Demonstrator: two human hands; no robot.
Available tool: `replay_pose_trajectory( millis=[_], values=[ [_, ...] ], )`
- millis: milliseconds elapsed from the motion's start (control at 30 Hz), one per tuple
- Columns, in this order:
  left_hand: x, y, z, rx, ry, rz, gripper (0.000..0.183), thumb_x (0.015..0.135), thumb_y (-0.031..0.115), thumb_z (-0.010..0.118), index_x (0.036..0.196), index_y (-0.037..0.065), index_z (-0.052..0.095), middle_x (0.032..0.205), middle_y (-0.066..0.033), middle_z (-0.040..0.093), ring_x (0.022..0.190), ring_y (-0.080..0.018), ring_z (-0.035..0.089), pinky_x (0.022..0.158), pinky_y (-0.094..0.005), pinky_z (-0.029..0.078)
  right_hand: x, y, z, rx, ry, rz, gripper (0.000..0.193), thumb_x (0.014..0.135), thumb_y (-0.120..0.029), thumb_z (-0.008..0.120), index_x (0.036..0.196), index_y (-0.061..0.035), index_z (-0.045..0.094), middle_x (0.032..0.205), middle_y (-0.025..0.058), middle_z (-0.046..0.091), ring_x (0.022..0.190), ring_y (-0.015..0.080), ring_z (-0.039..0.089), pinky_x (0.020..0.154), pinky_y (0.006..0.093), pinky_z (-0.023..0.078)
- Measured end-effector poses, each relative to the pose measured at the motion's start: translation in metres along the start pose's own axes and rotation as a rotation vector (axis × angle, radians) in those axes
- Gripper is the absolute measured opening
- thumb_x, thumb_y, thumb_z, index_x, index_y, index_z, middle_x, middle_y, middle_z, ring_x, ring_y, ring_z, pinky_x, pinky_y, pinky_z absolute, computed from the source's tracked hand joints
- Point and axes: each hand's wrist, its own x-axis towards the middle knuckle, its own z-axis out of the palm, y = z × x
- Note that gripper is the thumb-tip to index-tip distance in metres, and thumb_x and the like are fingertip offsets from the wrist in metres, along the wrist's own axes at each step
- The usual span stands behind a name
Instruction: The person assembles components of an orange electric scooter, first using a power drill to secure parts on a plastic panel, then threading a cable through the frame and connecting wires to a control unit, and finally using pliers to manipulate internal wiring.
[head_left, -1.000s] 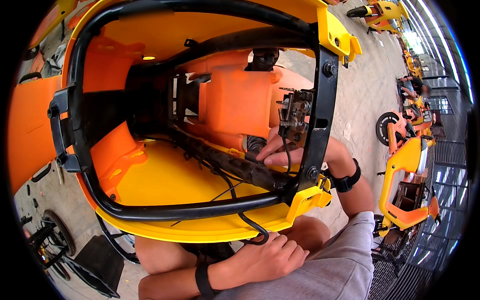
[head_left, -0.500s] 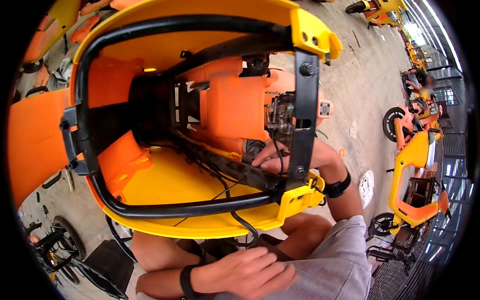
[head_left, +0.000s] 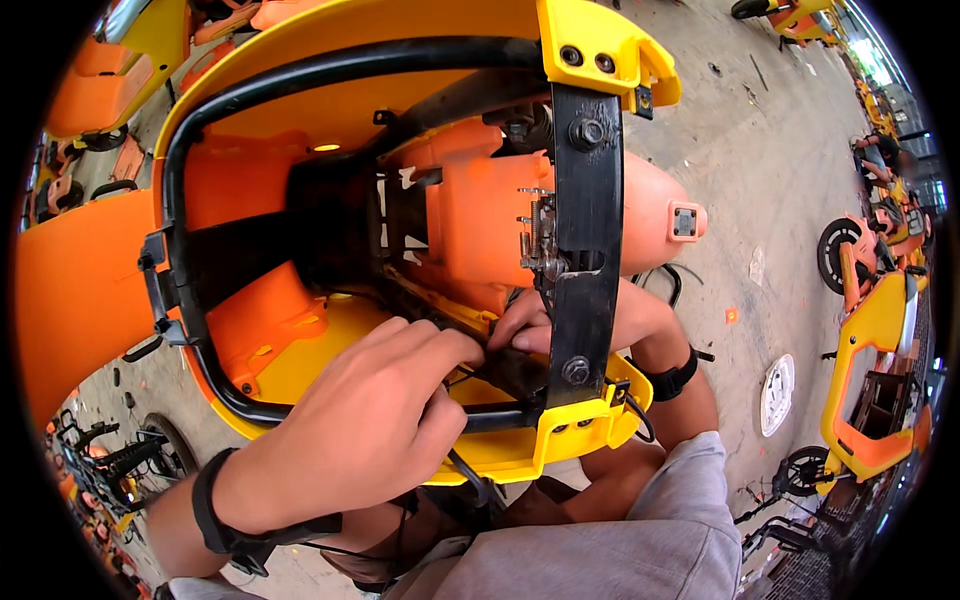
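Two bare hands meet inside the upturned yellow and orange scooter body (head_left: 300,130), close to the black crossbar (head_left: 585,210) that runs down between two yellow end brackets. The left hand (head_left: 370,420), a black strap at its wrist, lies knuckles up over the lower black frame tube (head_left: 500,415), its fingers curled down around a black cable (head_left: 465,470) that drops out below the yellow rim; how tightly they grip it I cannot tell. The right hand (head_left: 525,325) reaches in from behind the crossbar, its fingertips bent and pressed against the dark inner bar just beside the left fingertips; whether it holds anything is hidden. Grey shorts (head_left: 610,540) fill the lower edge. More orange and yellow scooters (head_left: 875,300) stand on the concrete floor (head_left: 760,150) at right.
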Motion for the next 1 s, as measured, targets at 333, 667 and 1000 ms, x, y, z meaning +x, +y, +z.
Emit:
replay_pose_trajectory(
  millis=[333,667,1000],
  values=[
    [0.024,-0.010,0.003,-0.308,-0.271,-0.305,0.036,0.082,-0.003,0.045,0.115,0.000,0.058,0.103,-0.0129,0.063,0.088,-0.0202,0.058,0.079,-0.0306,0.047,0.000,0.009,0.000,-0.048,0.031,-0.085,0.026,0.087,-0.014,0.072,0.109,-0.0009,0.065,0.103,0.0067,0.067,0.096,0.0157,0.062,0.086,0.0314,0.049],
    [0.027,-0.012,0.002,-0.356,-0.327,-0.314,0.039,0.080,-0.004,0.044,0.117,0.000,0.057,0.103,-0.0113,0.063,0.088,-0.0186,0.056,0.081,-0.0297,0.046,0.001,0.008,0.003,-0.078,0.073,-0.158,0.013,0.091,-0.013,0.068,0.099,-0.0030,0.072,0.090,0.0067,0.070,0.083,0.0171,0.065,0.075,0.0298,0.051],
    [0.026,-0.011,0.002,-0.353,-0.299,-0.347,0.034,0.082,-0.003,0.044,0.113,0.000,0.058,0.099,-0.0108,0.064,0.088,-0.0179,0.057,0.082,-0.0292,0.046,0.001,0.007,0.005,-0.072,0.075,-0.126,0.015,0.092,-0.015,0.067,0.099,-0.0036,0.072,0.092,0.0070,0.070,0.085,0.0174,0.065,0.077,0.0303,0.051]
  ],
)
